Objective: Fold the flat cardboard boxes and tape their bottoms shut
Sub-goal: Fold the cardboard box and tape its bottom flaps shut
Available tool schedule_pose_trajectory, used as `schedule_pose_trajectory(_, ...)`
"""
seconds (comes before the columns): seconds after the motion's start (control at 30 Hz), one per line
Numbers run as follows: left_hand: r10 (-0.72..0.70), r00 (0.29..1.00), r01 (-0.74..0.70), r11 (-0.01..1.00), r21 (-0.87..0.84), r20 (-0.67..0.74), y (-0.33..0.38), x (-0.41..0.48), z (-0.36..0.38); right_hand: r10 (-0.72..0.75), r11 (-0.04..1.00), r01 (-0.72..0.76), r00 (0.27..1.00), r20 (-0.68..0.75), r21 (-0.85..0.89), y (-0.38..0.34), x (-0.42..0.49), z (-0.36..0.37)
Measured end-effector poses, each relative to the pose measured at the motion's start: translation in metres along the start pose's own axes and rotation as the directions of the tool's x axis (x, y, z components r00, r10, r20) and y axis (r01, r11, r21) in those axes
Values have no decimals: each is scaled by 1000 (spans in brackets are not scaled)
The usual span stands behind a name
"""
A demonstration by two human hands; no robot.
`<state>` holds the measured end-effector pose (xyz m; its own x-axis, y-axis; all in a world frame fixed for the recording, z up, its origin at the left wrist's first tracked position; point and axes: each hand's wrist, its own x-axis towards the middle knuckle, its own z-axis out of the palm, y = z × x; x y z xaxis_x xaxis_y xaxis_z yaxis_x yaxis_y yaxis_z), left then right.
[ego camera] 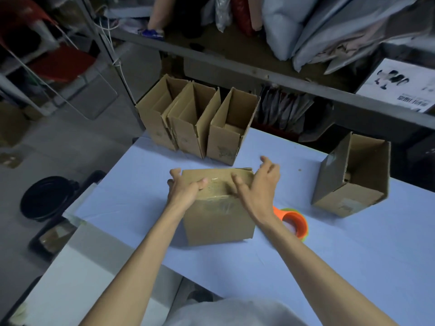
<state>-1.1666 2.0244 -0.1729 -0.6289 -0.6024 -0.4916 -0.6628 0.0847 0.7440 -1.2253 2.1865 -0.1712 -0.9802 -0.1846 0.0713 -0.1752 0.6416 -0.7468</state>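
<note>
A cardboard box stands bottom-up in the middle of the blue table, with clear tape across its top face. My left hand grips the box's left top edge, thumb lying on the tape. My right hand rests on the right part of the top, thumb on the tape, its fingers spread and lifted past the far right corner. An orange tape dispenser lies on the table just right of the box, partly hidden behind my right forearm.
Three open folded boxes stand in a row at the table's far edge. Another open box lies tilted at the right. A grey shelf with bags runs behind. A black bin sits on the floor at the left.
</note>
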Motion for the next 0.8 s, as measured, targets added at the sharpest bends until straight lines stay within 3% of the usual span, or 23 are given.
schedule_pose_trajectory(0.07,260,954,-257,966,44,-146,3,0,2,-408,910,413,907,109,-31,-4,-4,1)
schedule_pose_trajectory(0.1,438,869,-430,899,89,-229,2,-2,2,-494,859,511,843,213,-33,-3,-6,7)
schedule_pose_trajectory(0.13,594,764,-575,804,152,-252,-1,-4,0,-512,839,541,816,267,-46,-2,-8,11)
schedule_pose_trajectory(0.2,808,578,-756,582,299,-112,-9,-5,-2,-507,833,542,828,242,-110,0,-7,18)
schedule_pose_trajectory(0.27,863,500,-817,443,371,71,-17,-3,-3,-534,810,560,827,177,-175,-1,-1,21)
schedule_pose_trajectory(0.33,886,450,-827,366,426,113,-23,-1,-2,-550,789,577,817,176,-212,-4,2,21)
schedule_pose_trajectory(0.47,909,410,-805,323,498,72,-25,-1,-3,-597,750,629,777,200,-205,4,0,15)
schedule_pose_trajectory(0.67,873,483,-795,404,452,68,-21,-6,3,-593,768,617,786,173,-172,22,0,10)
schedule_pose_trajectory(0.8,848,521,-822,469,322,94,-30,-2,-5,-563,802,581,813,152,-140,29,0,6)
